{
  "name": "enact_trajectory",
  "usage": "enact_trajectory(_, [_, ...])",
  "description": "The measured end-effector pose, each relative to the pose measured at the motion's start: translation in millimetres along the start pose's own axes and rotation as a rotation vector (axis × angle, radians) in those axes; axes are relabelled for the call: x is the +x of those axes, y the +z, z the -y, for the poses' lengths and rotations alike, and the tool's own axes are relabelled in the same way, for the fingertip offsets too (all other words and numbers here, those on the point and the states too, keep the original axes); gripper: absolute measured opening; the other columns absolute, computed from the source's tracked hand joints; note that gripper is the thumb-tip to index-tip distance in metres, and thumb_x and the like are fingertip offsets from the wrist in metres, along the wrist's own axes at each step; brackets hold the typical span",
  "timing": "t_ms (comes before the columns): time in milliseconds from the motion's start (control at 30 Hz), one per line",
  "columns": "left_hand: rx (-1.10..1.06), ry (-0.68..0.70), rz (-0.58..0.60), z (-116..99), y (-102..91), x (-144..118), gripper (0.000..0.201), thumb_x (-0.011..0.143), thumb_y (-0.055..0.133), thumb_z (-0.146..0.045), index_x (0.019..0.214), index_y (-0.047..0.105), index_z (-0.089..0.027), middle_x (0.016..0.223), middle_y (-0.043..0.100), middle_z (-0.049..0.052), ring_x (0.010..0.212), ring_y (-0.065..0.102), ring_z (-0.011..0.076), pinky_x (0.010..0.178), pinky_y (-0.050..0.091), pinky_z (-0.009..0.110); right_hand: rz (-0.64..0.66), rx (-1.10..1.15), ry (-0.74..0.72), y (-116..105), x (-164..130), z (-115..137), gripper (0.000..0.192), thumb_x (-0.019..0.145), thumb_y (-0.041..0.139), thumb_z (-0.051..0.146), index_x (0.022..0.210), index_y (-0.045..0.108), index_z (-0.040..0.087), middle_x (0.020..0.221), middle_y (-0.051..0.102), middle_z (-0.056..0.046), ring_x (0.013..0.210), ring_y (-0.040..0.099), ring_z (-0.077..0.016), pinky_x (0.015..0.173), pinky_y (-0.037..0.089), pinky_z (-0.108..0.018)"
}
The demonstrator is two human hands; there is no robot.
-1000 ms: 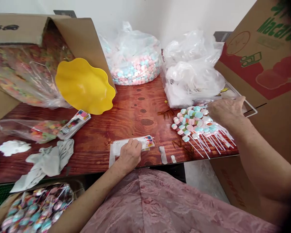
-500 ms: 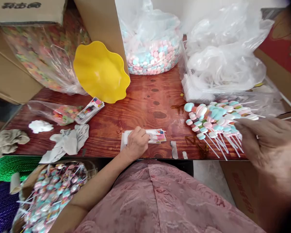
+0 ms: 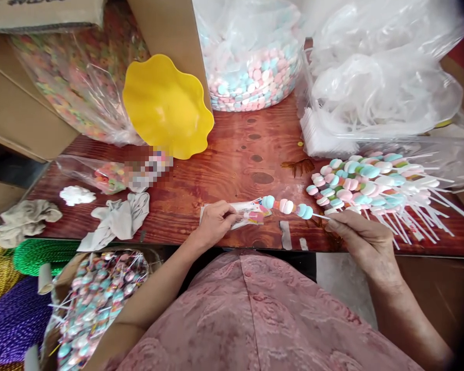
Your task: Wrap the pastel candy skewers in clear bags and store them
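Observation:
My right hand (image 3: 365, 239) pinches the white stick of a marshmallow skewer (image 3: 286, 206), threaded with blue, pink and white sweets and orange pieces between. The skewer points left, its tip at the printed plastic bags (image 3: 249, 214) lying near the table's front edge. Closed fingers of my left hand (image 3: 218, 221) grip the left part of these bags; whether a bag's mouth is parted I cannot tell. To the right lies a pile of similar marshmallow skewers (image 3: 365, 180), sticks towards the lower right.
A yellow wavy bowl (image 3: 168, 108) leans by bagged gummies (image 3: 81, 87). Behind stand a bag of marshmallows (image 3: 251, 77) and a plastic-covered tray (image 3: 328, 136). A cloth (image 3: 119, 219) lies at left on the table (image 3: 235, 154); wrapped skewers (image 3: 100, 293) fill a box below.
My right hand has moved left from the pile, now with one marshmallow skewer brought to the bags. My left hand stays at the bags, its fingers shifted slightly. The view has shifted a little.

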State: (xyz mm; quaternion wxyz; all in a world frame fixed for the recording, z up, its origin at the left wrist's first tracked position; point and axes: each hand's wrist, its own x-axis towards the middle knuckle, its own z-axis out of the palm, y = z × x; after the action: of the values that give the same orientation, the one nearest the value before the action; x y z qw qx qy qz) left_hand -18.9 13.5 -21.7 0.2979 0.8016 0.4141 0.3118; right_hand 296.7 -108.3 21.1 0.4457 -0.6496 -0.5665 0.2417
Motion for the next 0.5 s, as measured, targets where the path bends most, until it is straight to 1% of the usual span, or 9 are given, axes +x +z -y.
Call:
enact_trajectory(100, [-0.083, -0.068, -0.003, 0.9, -2.3, 2.6, 0.017, 0.081, 0.074, -0.028, 0.069, 0.069, -0.016, 0.065, 0.064, -0.002, 0.058, 0.054, 0.0083, 0.058, 0.040, 0.021, 0.017, 0.058, 0.055, 3.4, 2.0, 4.6, 0.011, 0.084, 0.070, 0.033, 0.087, 0.076, 0.026, 0.082, 0.070, 0.000, 0.073, 0.061, -0.0157, 0.072, 0.048, -0.031])
enact_trajectory(167, [-0.104, -0.086, 0.012, 0.6, -4.1, 3.9, 0.016, 0.079, 0.075, -0.028, 0.069, 0.071, -0.016, 0.065, 0.065, -0.001, 0.059, 0.055, 0.0086, 0.058, 0.040, 0.021, 0.045, 0.078, 0.058, 5.8, 3.6, 4.1, 0.010, 0.084, 0.070, 0.033, 0.087, 0.077, 0.027, 0.080, 0.069, 0.000, 0.072, 0.061, -0.0156, 0.069, 0.048, -0.030])
enact_trajectory(300, [-0.121, -0.077, 0.019, 2.3, -4.9, 4.3, 0.015, 0.080, 0.075, -0.026, 0.070, 0.072, -0.015, 0.065, 0.066, -0.001, 0.058, 0.055, 0.0083, 0.058, 0.040, 0.021, 0.090, 0.061, 0.007, 8.4, 5.1, -4.2, 0.010, 0.081, 0.072, 0.033, 0.087, 0.077, 0.027, 0.075, 0.069, -0.001, 0.069, 0.060, -0.0157, 0.064, 0.048, -0.029])
enact_trajectory(500, [-0.127, -0.043, 0.021, 6.3, -3.9, 3.0, 0.019, 0.083, 0.072, -0.031, 0.072, 0.072, -0.016, 0.066, 0.066, 0.000, 0.058, 0.056, 0.0086, 0.057, 0.040, 0.021, 0.137, -0.013, -0.006, 0.2, 1.4, -13.8, 0.011, 0.082, 0.070, 0.035, 0.087, 0.076, 0.027, 0.082, 0.070, -0.003, 0.075, 0.062, -0.0190, 0.068, 0.050, -0.034])
